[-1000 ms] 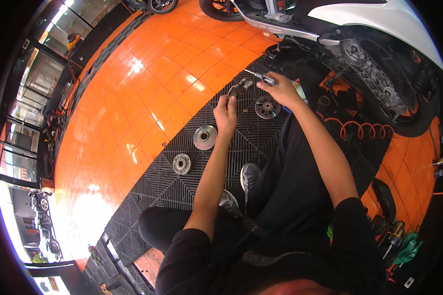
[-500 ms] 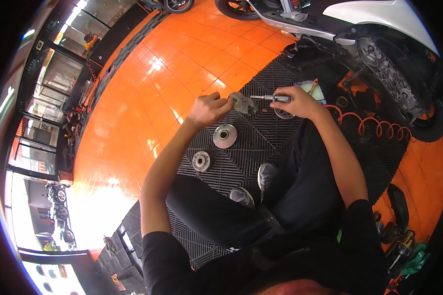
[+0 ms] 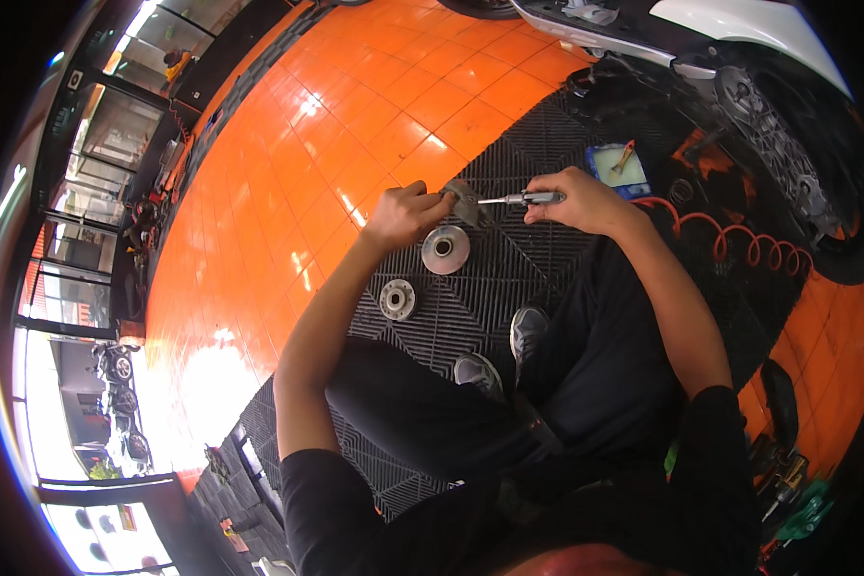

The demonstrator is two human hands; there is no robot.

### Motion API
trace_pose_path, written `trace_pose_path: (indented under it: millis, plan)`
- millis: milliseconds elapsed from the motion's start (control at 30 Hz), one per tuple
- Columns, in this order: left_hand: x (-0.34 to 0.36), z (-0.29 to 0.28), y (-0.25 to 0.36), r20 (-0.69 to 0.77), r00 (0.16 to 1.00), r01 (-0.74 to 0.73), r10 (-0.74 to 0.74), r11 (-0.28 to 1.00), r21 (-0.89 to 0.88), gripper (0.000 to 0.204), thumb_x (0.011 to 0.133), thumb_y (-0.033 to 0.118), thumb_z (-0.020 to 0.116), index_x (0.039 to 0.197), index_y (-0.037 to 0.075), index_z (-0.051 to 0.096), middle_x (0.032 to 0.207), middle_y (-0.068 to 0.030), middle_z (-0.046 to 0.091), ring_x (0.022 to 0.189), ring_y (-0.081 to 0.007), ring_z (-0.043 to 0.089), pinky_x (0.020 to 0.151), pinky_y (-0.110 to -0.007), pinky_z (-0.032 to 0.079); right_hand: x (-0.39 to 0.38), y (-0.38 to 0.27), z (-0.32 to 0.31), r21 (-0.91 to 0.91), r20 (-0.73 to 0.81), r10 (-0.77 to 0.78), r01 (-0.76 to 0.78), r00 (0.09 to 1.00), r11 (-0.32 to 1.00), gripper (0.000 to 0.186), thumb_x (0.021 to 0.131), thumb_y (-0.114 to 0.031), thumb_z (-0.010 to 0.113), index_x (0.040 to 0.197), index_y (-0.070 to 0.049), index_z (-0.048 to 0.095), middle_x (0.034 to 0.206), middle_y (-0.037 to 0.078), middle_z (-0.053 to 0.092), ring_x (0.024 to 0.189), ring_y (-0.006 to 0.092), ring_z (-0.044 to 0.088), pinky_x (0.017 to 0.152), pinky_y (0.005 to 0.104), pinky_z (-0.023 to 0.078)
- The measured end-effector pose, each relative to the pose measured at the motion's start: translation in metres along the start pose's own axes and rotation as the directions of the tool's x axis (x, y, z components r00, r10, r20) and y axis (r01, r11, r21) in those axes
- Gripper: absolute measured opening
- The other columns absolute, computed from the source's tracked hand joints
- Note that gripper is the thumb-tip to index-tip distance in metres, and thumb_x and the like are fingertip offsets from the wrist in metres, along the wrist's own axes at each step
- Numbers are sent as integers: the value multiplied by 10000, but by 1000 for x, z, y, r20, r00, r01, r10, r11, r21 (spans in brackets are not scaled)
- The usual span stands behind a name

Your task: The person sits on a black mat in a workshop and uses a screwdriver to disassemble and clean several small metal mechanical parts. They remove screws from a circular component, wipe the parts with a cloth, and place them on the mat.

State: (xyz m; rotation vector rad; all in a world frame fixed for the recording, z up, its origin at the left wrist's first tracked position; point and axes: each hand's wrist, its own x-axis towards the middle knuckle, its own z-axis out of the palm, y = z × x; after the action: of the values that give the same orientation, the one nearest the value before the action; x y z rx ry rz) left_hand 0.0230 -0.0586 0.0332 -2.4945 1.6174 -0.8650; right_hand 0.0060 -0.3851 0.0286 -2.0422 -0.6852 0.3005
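Observation:
My left hand [image 3: 405, 217] is closed on a grey metal part [image 3: 466, 204] with an uneven edge, held up over the black mat. In my right hand [image 3: 586, 202] is a silver air blow gun [image 3: 520, 199], its thin nozzle pointing left at the part. The nozzle tip is at or very near the part; whether they touch I cannot tell. On the mat just below the part lies a shiny round metal disc [image 3: 445, 252] with a hub in its centre. Closer to me rests a smaller metal flange [image 3: 397, 300] with holes around its rim.
A red coiled hose [image 3: 730, 238] runs along the right of the mat. A brush [image 3: 625, 156] lies on a blue-edged tray [image 3: 646, 180]. A partly dismantled scooter [image 3: 782, 125] stands at the far right. Ribbed matting [image 3: 490, 288] covers the orange tiled floor [image 3: 374, 106] around my shoes.
The metal part has turned in my left hand and now looks narrower. My right hand and the blow gun have shifted slightly, the nozzle now nearer the part's edge. The view has tilted down a little.

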Motion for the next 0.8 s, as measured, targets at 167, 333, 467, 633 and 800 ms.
trace_pose_path:
  millis: [167, 333, 467, 633, 800]
  plan:
    - [-26, -1, -7, 14, 998, 58, -58, 998, 14, 350, 711, 71, 681, 1056, 129, 670, 599, 49, 498, 578, -116, 542, 401, -287, 404, -3, -1, -4, 89, 0, -1, 1, 1000, 996, 334, 826, -331, 772, 1010, -57, 717, 830, 141, 706, 781, 278, 664, 730, 383, 478]
    - [-17, -8, -2, -4, 999, 44, -44, 998, 41, 331, 735, 77, 695, 1060, 137, 667, 579, 52, 475, 580, -108, 544, 397, -282, 399, -3, -17, -4, 20, 42, -38, 37, 998, 999, 201, 876, -165, 729, 990, -4, 696, 877, 83, 743, 829, 156, 688, 793, 298, 508]
    - [-17, -13, -2, -7, 998, 65, -65, 997, 51, 331, 740, 89, 714, 1064, 142, 670, 588, 46, 485, 579, -116, 549, 398, -284, 409, -2, -11, 1, 23, 52, -37, 35, 998, 999, 286, 831, -310, 765, 979, -68, 734, 858, 99, 738, 809, 256, 691, 750, 363, 495]
    - [-18, -22, 1, -30, 997, 67, -64, 992, 110, 318, 731, 109, 738, 1037, 162, 672, 553, 63, 427, 567, -91, 525, 384, -265, 377, -6, -23, -1, 14, 80, -38, 37, 996, 999, 247, 838, -271, 760, 965, -60, 740, 848, 85, 745, 814, 236, 710, 763, 356, 508]
    - [-20, -24, 2, -41, 998, 59, -55, 992, 110, 329, 725, 109, 739, 1042, 163, 672, 549, 61, 413, 561, -83, 516, 383, -262, 366, -6, -24, 0, 82, 95, -73, 66, 993, 994, 233, 838, -248, 762, 945, -43, 739, 855, 70, 752, 833, 212, 719, 776, 339, 514]
